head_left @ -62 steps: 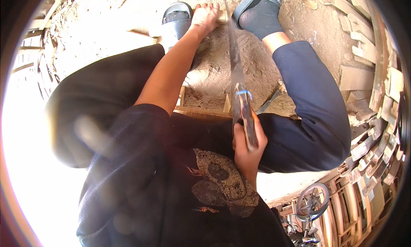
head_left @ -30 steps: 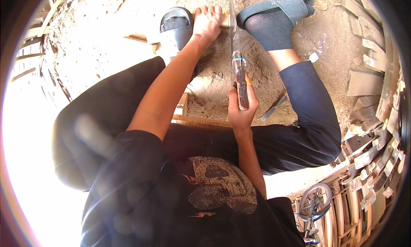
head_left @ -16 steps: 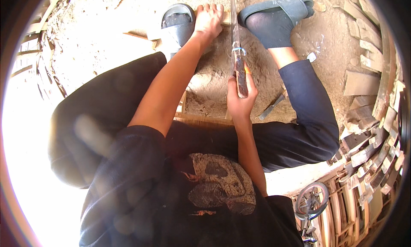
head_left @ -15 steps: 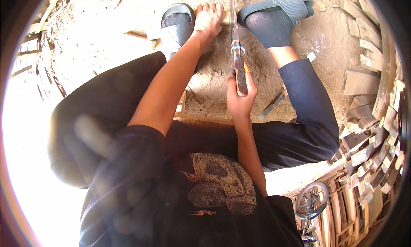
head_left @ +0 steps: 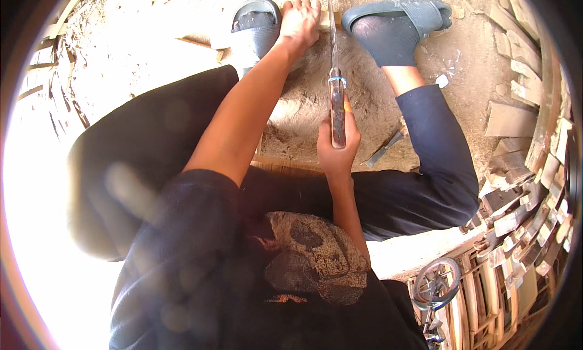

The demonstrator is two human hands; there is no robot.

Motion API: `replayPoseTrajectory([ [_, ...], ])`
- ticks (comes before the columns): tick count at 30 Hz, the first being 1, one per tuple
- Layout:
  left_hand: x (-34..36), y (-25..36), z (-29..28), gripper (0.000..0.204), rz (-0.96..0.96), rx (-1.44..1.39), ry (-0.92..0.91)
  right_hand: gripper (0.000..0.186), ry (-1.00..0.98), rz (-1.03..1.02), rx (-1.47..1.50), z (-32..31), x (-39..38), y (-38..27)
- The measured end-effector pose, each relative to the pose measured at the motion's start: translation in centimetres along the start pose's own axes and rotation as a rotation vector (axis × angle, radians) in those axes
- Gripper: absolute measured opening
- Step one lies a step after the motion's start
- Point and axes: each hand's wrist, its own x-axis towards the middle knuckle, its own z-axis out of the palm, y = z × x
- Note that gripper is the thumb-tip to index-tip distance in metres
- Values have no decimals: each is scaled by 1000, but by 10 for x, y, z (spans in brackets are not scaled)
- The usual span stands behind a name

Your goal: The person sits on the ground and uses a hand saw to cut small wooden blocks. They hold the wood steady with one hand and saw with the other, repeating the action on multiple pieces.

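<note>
My right hand (head_left: pixel 338 149) is closed round the dark, worn handle of a handsaw (head_left: pixel 337 110). Its long, thin blade runs away from me past the top edge, seen nearly edge-on; its teeth cannot be made out. A blue tie wraps the saw where handle meets blade. Just left of the blade, my left hand (head_left: pixel 300 23) grips a pale piece of wood (head_left: pixel 325 20) low to the ground. Most of that wood is hidden under the hand. My sandalled left foot (head_left: pixel 255 28) stands against the left hand, and the right foot (head_left: pixel 388 37) lies right of the blade.
A chisel-like tool (head_left: pixel 385 148) lies on the dirt floor by my right shin. Wood offcuts (head_left: pixel 513 119) and stacked pieces line the right side. A wheel (head_left: pixel 436 283) shows at lower right. A flat wooden strip (head_left: pixel 197 42) lies beyond my left knee.
My right hand has drawn the saw a little toward me, and the blade stands straighter. My left hand stays on the wood; the whole view has shifted slightly.
</note>
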Motion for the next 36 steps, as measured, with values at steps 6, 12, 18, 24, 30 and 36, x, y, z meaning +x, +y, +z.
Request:
replayPoseTrajectory([
  [6,0,-1,2,52,-19,32,-28,44,25,-164,-60,-17,-46,14],
  [12,3,-1,9,50,9,57,-17,47,41,-103,32,-6,-26,14],
  [18,4,-1,-1,54,-7,46,-74,49,21,-129,-12,-9,-11,15],
  [24,4,-1,-3,47,-31,-3,-61,51,61,-111,-32,-13,-39,23],
  [30,8,6,-8,50,-21,43,-155,60,-60,48,-14,-21,-8,-7],
  [36,6,-2,-4,52,-34,91,-43,65,44,-204,-21,-26,-35,12],
])
